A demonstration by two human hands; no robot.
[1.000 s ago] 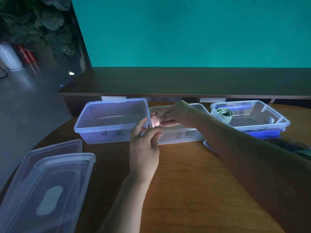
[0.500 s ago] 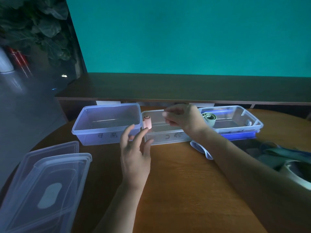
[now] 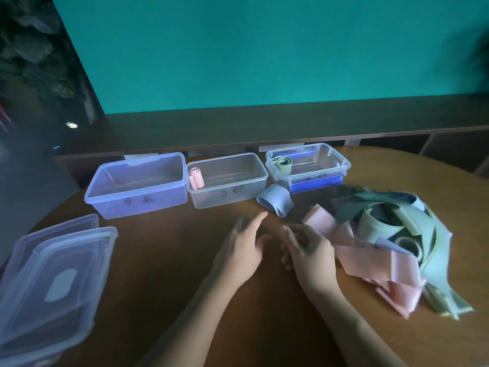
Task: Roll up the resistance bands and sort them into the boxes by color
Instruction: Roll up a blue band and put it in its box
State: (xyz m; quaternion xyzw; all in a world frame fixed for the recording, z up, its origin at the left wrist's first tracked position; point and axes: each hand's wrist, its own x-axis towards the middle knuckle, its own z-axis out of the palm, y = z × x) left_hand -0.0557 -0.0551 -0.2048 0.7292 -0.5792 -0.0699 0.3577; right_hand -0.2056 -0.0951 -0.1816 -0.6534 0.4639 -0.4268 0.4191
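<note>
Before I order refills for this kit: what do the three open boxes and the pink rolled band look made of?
The three clear boxes look like glossy see-through plastic: the tabletop shows through their walls. The pink rolled band looks matte and flexible, likely rubbery latex or fabric; it holds a soft coil.

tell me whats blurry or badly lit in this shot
Head view: the left hand is the most motion-smeared, the right hand softer than sharp; the pile of pink and green flat rubber bands is smeared at its right edge; the three clear plastic boxes stay fairly sharp; dim overall, with a teal cast and bowed wide-angle edges.
</note>
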